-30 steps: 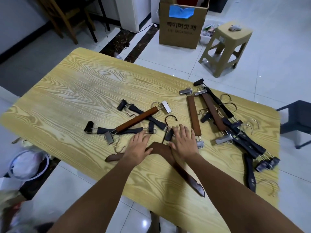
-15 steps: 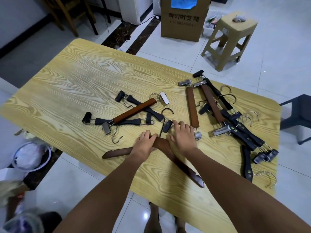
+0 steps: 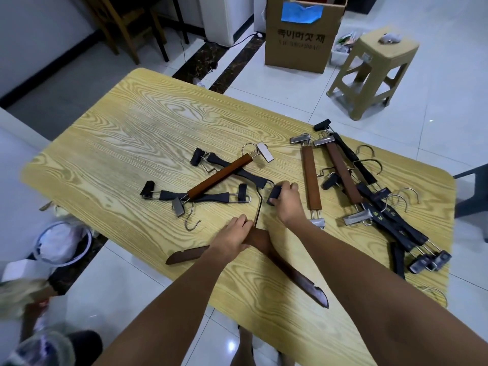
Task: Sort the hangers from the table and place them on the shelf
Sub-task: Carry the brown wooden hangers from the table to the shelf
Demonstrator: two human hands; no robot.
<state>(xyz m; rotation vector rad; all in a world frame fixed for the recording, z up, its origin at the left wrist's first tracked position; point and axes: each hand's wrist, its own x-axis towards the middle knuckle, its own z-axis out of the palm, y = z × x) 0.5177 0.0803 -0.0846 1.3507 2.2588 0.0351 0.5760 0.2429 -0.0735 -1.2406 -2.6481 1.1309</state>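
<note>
A dark brown wooden coat hanger [image 3: 287,270] lies near the table's front edge, and my left hand [image 3: 232,237] grips it at its neck. My right hand [image 3: 289,203] closes on the black clip [image 3: 274,194] at the end of a black clip hanger [image 3: 232,167]. That hanger is crossed with a brown clip hanger [image 3: 219,178] and another black one [image 3: 208,198] at the table's middle. A brown clip hanger [image 3: 311,180] lies just right of my right hand. Further right is a heap of brown and black clip hangers [image 3: 380,207].
The wooden table [image 3: 118,143] stands on white tile floor. Beyond it are a cardboard box [image 3: 301,43], a beige plastic stool [image 3: 375,72] and a wooden chair [image 3: 124,25]. A bin with a white bag [image 3: 62,243] sits at the left; a dark chair [image 3: 472,191] is at the right.
My right hand left the coat hanger's neck and moved up to the black clip, closing on it. My left hand stayed on the coat hanger.
</note>
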